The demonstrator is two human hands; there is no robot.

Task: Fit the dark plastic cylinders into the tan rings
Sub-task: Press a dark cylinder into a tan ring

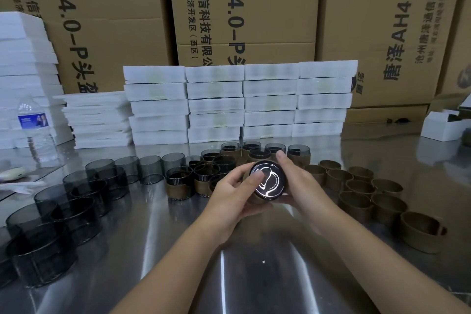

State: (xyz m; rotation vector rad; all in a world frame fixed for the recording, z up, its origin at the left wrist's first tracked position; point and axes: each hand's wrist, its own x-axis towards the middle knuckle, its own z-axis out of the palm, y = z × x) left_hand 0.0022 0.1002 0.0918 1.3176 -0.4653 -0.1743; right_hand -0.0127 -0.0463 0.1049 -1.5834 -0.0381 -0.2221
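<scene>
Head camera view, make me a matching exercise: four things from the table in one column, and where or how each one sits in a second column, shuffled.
1. water bottle
2. empty tan rings
3. bare dark cylinders
4. foam trays

A. white, stacked at the back
B. grouped on the right side
C. grouped on the left side
D. standing alone, blue label

Pairs: 1-D, 2-B, 3-C, 4-A

Bare steel table (254, 257) forms an open lane near the person, between the dark plastic cylinders (76, 211) crowding the left and the tan rings (356, 186) packed on the right. Ahead, ringed cylinders (204, 178) stand close together. Stacked white foam trays (239, 104) wall the back, with a water bottle (35, 130) at far left.
</scene>
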